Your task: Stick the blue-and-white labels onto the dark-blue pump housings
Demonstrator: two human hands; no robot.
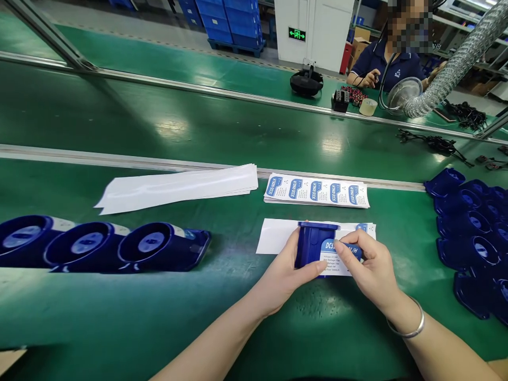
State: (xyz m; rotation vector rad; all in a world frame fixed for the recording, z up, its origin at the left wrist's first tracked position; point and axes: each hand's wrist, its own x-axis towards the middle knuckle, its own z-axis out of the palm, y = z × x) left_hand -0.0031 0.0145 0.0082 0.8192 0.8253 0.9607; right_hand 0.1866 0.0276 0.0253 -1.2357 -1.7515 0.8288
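While half-curled, hands on housing, label.

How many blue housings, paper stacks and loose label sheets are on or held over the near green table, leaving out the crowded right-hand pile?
Blue housings in left row: 3
Held blue housing: 1
Stack of printed label sheets: 1
Stack of white strips: 1
Loose label sheet: 1
Total: 7
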